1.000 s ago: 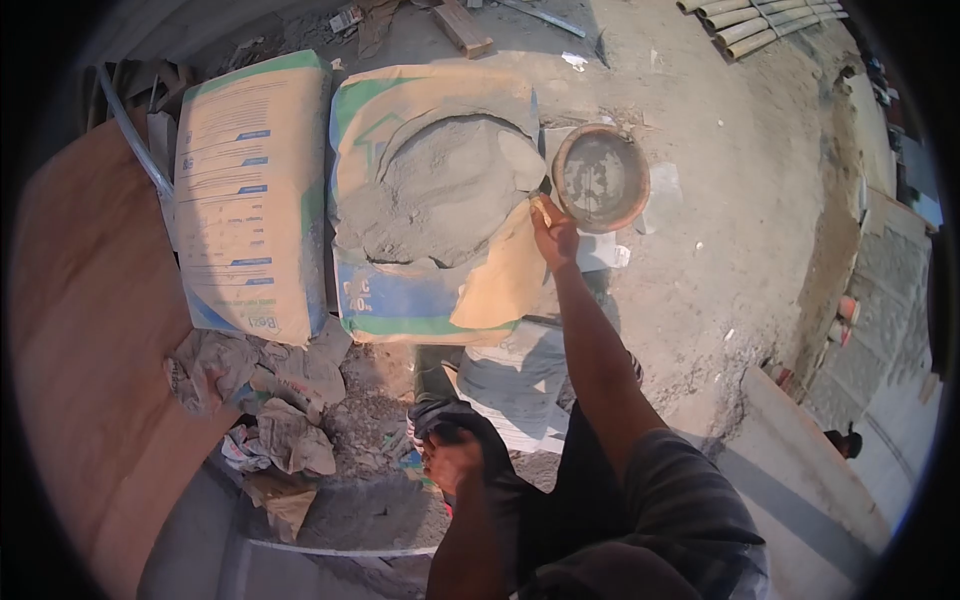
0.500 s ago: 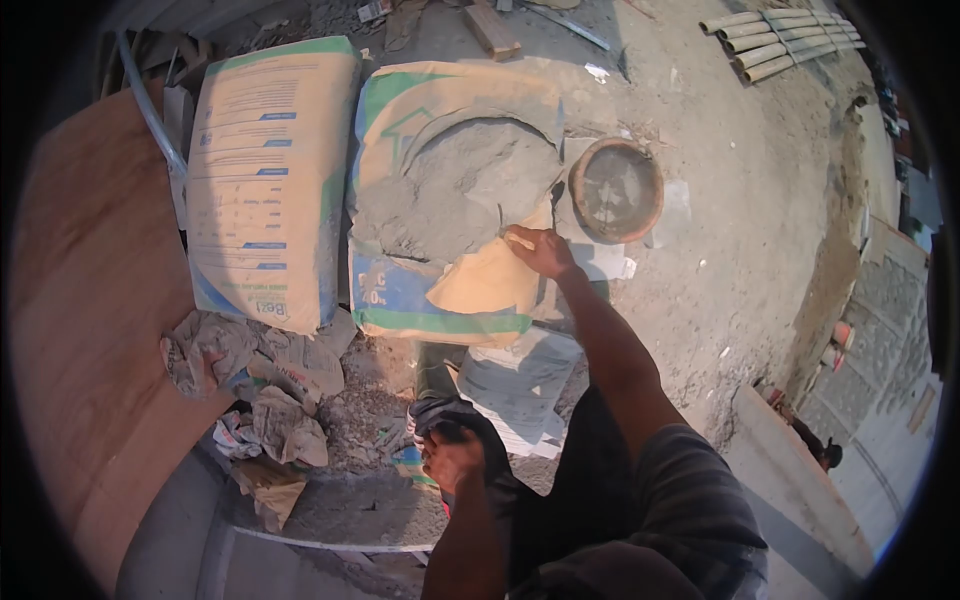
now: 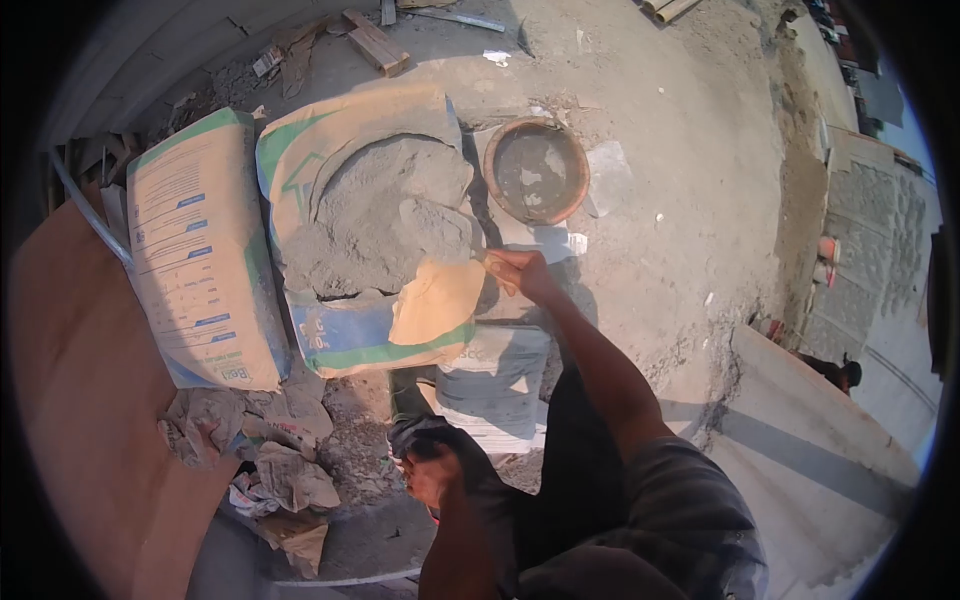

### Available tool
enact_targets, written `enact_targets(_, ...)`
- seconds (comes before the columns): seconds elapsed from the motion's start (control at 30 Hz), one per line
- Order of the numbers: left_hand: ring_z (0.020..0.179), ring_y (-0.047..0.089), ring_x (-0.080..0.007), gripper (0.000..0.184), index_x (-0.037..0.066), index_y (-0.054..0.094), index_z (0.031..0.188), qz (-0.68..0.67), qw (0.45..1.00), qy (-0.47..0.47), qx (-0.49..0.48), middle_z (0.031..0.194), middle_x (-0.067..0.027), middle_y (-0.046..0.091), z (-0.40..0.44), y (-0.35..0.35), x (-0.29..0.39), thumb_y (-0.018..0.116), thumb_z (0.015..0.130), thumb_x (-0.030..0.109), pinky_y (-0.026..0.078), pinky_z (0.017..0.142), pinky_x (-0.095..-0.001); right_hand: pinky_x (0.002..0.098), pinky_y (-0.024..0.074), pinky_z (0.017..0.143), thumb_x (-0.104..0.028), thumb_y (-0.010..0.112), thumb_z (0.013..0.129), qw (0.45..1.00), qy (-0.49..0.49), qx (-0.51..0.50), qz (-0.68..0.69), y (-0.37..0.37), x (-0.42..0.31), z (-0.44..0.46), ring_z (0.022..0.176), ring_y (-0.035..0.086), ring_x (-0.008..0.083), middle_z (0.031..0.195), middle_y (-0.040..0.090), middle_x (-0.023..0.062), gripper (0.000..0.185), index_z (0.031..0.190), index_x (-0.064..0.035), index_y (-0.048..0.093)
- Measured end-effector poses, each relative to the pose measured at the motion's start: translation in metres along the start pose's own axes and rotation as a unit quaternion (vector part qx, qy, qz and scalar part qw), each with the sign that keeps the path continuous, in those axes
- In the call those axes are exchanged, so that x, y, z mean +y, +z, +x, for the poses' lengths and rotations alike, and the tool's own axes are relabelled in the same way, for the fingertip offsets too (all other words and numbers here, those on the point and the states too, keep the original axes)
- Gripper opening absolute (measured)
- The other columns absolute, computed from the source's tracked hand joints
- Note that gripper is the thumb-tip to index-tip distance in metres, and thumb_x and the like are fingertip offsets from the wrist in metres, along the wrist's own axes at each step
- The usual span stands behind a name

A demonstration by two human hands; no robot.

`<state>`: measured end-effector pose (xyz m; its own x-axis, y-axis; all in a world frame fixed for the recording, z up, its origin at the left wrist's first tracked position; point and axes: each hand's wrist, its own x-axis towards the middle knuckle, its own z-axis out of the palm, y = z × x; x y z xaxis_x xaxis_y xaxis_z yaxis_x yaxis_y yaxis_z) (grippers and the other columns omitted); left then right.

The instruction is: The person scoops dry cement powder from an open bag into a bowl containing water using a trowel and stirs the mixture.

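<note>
An opened cement bag (image 3: 345, 337) lies flat with grey powder (image 3: 370, 215) showing through its torn top. My right hand (image 3: 517, 274) is closed at the bag's right edge, around what looks like the handle of a trowel; its powder-coated blade (image 3: 435, 228) lies on the powder. Beside the fingers a torn paper flap (image 3: 437, 302) is folded over. Near my knee, my left hand (image 3: 432, 476) is curled against something dark that I cannot make out. A round clay-coloured bowl (image 3: 536, 171) with grey wet contents stands right of the bag.
A full cement bag (image 3: 205, 260) lies at the left beside a brown board (image 3: 85, 400). Crumpled paper (image 3: 295, 475) is below it. A wooden block (image 3: 376, 43) lies at the back. Stacked paper sacks (image 3: 490, 390) are near my legs. A person's dark shape (image 3: 835, 372) shows at far right.
The view has shifted, moving the bags and bowl left in it. My right hand has come down toward the bag's lower right side, and the blade now lies farther over the powder.
</note>
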<state>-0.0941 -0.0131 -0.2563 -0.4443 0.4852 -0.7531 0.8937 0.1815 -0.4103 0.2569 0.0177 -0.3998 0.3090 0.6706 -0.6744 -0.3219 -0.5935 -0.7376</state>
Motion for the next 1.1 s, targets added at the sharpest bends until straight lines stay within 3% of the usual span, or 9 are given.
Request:
enact_targets(0.07,0.131,0.056,-0.0362,0.068,0.005,0.055,0.135,-0.008,1.0,0.001,0.011,0.147,-0.0182,0.054,0.0,0.002,-0.001,0.059,0.088,0.055,0.043,0.107,-0.05,0.0235,0.0438,0.054,-0.021,0.072,0.099,0.997,0.01,0.073,0.019,-0.028,0.007,-0.021,0.061,0.054,0.0049,0.079,0.067,0.0003,0.039,0.133,-0.0029,0.068)
enact_targets(0.17,0.131,0.056,-0.0371,0.068,0.005,0.056,0.134,-0.014,1.0,0.001,0.013,0.148,-0.0195,0.053,-0.003,0.002,0.001,0.06,0.088,0.055,0.043,0.108,-0.0501,0.0242,0.0441,0.051,-0.022,0.072,0.099,0.978,-0.057,0.199,0.035,-0.062,0.013,-0.044,0.059,0.054,0.0054,0.076,0.065,0.0001,0.04,0.133,-0.0029,0.068)
enact_targets(0.3,0.128,0.058,-0.0378,0.068,0.005,0.057,0.133,-0.011,1.0,0.0,0.014,0.147,-0.0196,0.054,-0.004,-0.001,0.004,0.06,0.088,0.055,0.043,0.108,-0.0497,0.0242,0.0438,0.049,-0.025,0.073,0.098,0.944,-0.044,0.325,0.043,-0.093,0.022,-0.023,0.057,0.054,0.006,0.071,0.061,-0.0009,0.041,0.132,-0.0022,0.068)
enact_targets(0.6,0.13,0.057,-0.0379,0.067,0.004,0.057,0.132,-0.002,1.0,0.011,0.002,0.146,-0.0198,0.054,-0.003,-0.001,0.003,0.059,0.088,0.055,0.044,0.107,-0.0503,0.0247,0.0419,0.047,-0.033,0.07,0.097,0.938,-0.021,0.345,-0.04,-0.117,0.036,0.074,0.05,0.052,0.0078,0.066,0.062,0.0026,0.036,0.115,-0.0014,0.076)
enact_targets(0.63,0.13,0.057,-0.0379,0.067,0.004,0.057,0.132,-0.001,1.0,0.012,0.003,0.146,-0.0199,0.054,-0.003,-0.001,0.003,0.059,0.088,0.055,0.044,0.107,-0.0502,0.0234,0.041,0.046,-0.036,0.073,0.095,0.93,-0.087,0.349,-0.077,-0.121,0.046,0.083,0.049,0.051,0.0057,0.065,0.062,0.0016,0.039,0.115,-0.0037,0.076)
enact_targets(0.73,0.13,0.057,-0.0379,0.068,0.003,0.057,0.131,-0.004,1.0,0.012,0.004,0.146,-0.0203,0.054,-0.004,-0.001,0.003,0.059,0.088,0.055,0.044,0.107,-0.0501,0.0425,0.0558,0.073,-0.039,0.069,0.088,0.915,0.026,0.342,-0.213,-0.129,0.026,0.082,0.08,0.073,0.0309,0.088,0.075,0.0142,0.038,0.114,-0.012,0.077)
enact_targets(0.83,0.13,0.057,-0.0378,0.068,0.003,0.056,0.132,-0.008,1.0,0.01,0.0,0.146,-0.0204,0.054,-0.005,-0.001,0.003,0.059,0.088,0.055,0.044,0.107,-0.0501,0.0498,0.0541,0.087,-0.04,0.068,0.089,0.831,0.007,0.427,-0.356,-0.125,0.02,0.077,0.101,0.07,0.0393,0.103,0.075,0.0166,0.037,0.119,-0.0199,0.075)
enact_targets(0.93,0.13,0.057,-0.0376,0.07,0.003,0.055,0.134,-0.01,1.0,0.01,0.002,0.146,-0.0199,0.054,-0.003,0.002,0.0,0.06,0.088,0.055,0.044,0.107,-0.05,0.0505,0.0524,0.093,-0.038,0.066,0.091,0.811,0.081,0.38,-0.438,-0.115,-0.015,0.056,0.113,0.066,0.0399,0.112,0.074,0.0167,0.037,0.123,-0.0203,0.072)
enact_targets(1.1,0.131,0.056,-0.0365,0.073,0.005,0.053,0.138,-0.016,1.0,0.006,0.008,0.146,-0.0179,0.055,0.001,0.011,-0.005,0.061,0.086,0.055,0.043,0.107,-0.0498,0.0531,0.0543,0.086,-0.036,0.064,0.096,0.776,0.022,0.449,-0.443,-0.102,-0.037,0.018,0.104,0.069,0.0427,0.111,0.073,0.0205,0.043,0.133,-0.0151,0.065)
